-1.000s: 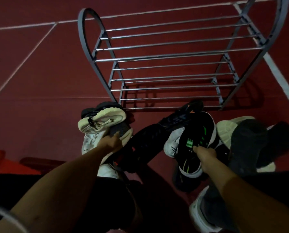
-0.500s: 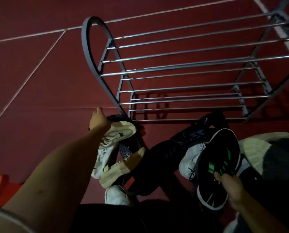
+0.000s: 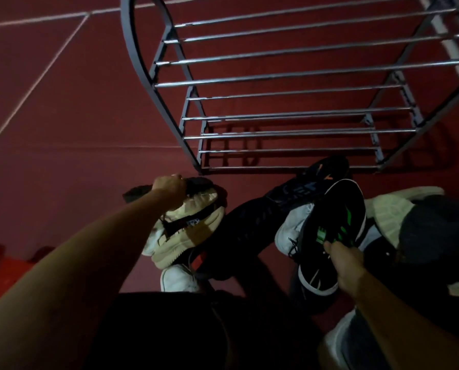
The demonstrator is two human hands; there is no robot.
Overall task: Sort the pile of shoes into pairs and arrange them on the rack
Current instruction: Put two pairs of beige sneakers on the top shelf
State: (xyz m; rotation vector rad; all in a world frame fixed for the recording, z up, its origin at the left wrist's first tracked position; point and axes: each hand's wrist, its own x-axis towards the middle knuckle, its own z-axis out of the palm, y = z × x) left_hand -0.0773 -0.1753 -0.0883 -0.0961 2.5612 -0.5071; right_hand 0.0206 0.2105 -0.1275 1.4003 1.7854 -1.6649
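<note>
**Matching a dark shoe from the pile, rack not yet loaded**

Rack (image 3: 303, 81) stands on the red floor (image 3: 62, 116) just beyond the pile; every bar bare, nothing arranged yet.

Left hand (image 3: 169, 186) closed around a dark shoe (image 3: 199, 182) at the far-left top of the pile, just short of the rack's near-left foot. That shoe sits on a cream sneaker (image 3: 188, 231) tipped on its side; a white shoe (image 3: 179, 279) lies below it.

Right hand (image 3: 343, 259) pinches a black shoe with green marks (image 3: 332, 228), sole side facing up, lifted clear of the heap. A navy shoe with orange accents (image 3: 311, 182) and a white-soled one (image 3: 391, 209) lie beside it.

Judgement: the step is checking whether the left-hand shoe pairs with the right-hand one. Light is poor and several shoes are dark, so compare soles and trim, not colour alone. Lift the left shoe straight up so the cream sneaker beneath does not roll. If matched, set both side by side, toes the same way, across two bars.
</note>
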